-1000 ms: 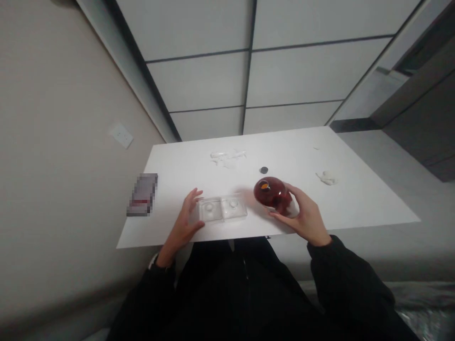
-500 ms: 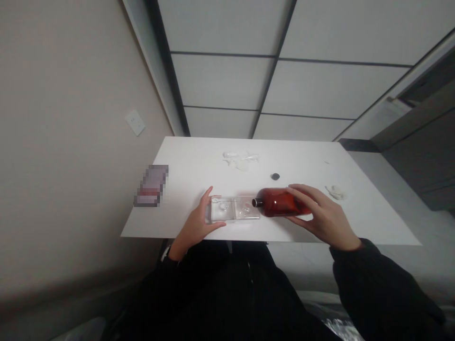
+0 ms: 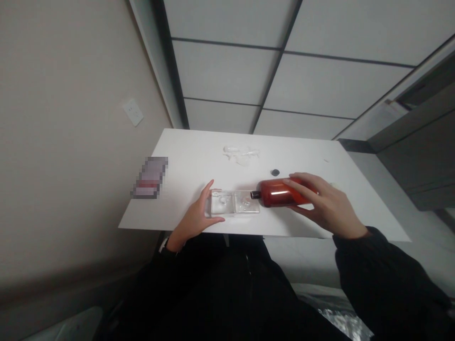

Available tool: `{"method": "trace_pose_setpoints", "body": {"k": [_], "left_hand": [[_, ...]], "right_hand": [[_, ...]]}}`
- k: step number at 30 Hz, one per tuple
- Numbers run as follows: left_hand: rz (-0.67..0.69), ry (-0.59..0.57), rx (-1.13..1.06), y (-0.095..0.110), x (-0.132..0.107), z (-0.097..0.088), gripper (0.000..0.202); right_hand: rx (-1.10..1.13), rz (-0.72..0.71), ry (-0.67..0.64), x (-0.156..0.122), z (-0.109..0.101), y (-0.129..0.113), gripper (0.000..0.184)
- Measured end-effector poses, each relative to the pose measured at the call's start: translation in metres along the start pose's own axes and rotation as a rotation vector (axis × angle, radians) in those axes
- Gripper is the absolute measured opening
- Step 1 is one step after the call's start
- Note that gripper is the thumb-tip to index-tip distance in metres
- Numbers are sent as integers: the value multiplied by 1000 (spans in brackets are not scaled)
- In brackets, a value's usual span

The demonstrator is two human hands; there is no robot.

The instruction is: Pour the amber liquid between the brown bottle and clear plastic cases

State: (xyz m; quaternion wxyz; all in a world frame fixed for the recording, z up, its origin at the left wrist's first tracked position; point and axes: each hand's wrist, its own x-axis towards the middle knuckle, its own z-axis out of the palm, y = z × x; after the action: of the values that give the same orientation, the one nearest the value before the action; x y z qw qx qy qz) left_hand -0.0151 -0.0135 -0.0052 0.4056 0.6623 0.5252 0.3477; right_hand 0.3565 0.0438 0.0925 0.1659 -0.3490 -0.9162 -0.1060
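My right hand (image 3: 329,203) grips a reddish-brown bottle (image 3: 279,193) lying nearly level, its uncapped dark neck pointing left. The mouth is over the right compartment of a clear two-compartment box (image 3: 234,212). Whether liquid is flowing from it I cannot tell. At the box's left end my left hand (image 3: 196,215) holds it, thumb along the near side and fingers on the far side. Clear contents that look like liquid or gel show in both compartments. A small dark cap (image 3: 275,172) lies on the table just beyond the bottle.
The white table (image 3: 192,156) carries several clear plastic pieces (image 3: 241,154) toward the back. On its left edge is a blurred-out pinkish item (image 3: 149,177). A wall with a socket (image 3: 133,112) rises at the left, and panelled doors (image 3: 220,71) stand behind the table.
The bottle in my right hand has tipped so that its neck slants slightly lower, with its base raised. My left hand stays at the box. The whole view has shifted a little.
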Motion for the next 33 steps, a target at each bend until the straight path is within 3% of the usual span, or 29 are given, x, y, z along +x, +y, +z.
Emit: {"method": "trace_pose_setpoints", "body": {"k": [12, 33], "left_hand": [[-3, 6, 10, 5, 0, 1, 112], [11, 11, 21, 4, 0, 0, 109]], "right_hand": [[60, 28, -10, 0, 4, 2, 61], [55, -18, -70, 12, -12, 6, 66]]}}
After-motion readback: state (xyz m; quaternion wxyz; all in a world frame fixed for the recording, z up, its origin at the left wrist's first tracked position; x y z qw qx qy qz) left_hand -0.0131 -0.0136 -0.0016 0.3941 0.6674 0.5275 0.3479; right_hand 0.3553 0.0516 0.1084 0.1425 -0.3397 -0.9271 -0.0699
